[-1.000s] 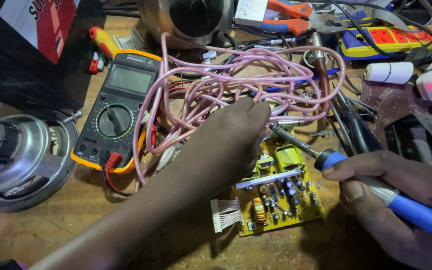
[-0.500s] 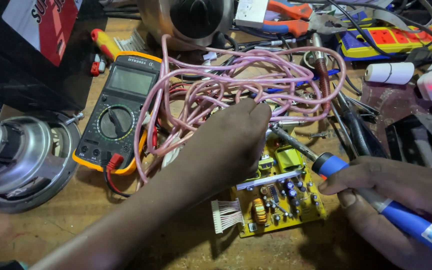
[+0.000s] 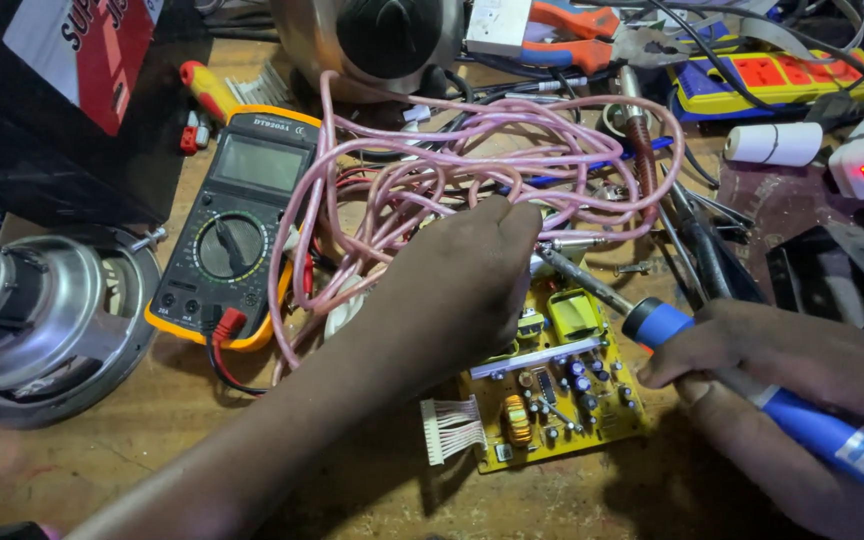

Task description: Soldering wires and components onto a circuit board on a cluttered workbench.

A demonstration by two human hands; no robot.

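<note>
Since the earlier frames little has shifted: the soldering iron [image 3: 752,385] has eased slightly nearer and lower, its metal tip staying pointed at the far edge of the board.

Nearest, the right hand [image 3: 782,400] is wrapped closed around the iron's blue handle, at the right of the scene. Just left of it lies the yellow circuit board [image 3: 562,395], flat on the wooden counter [image 3: 82,460], with a white ribbon connector [image 3: 449,428] at its near left corner. The left hand [image 3: 457,285] rests over the board's far left part, knuckles up, fingers curled down where the tip meets it; whether it pinches a wire or solder there I cannot tell.

The step in hand looks like soldering a joint at the board's far edge. The next move would call for a steady tip on the joint and the left hand holding the part without slipping.

Farther off, a tangle of pink cable [image 3: 472,160] loops behind the hands, touching a yellow-cased multimeter [image 3: 237,225] on the left. A metal motor housing [image 3: 37,310] sits far left; a power strip [image 3: 772,80] lies at the far right.
</note>
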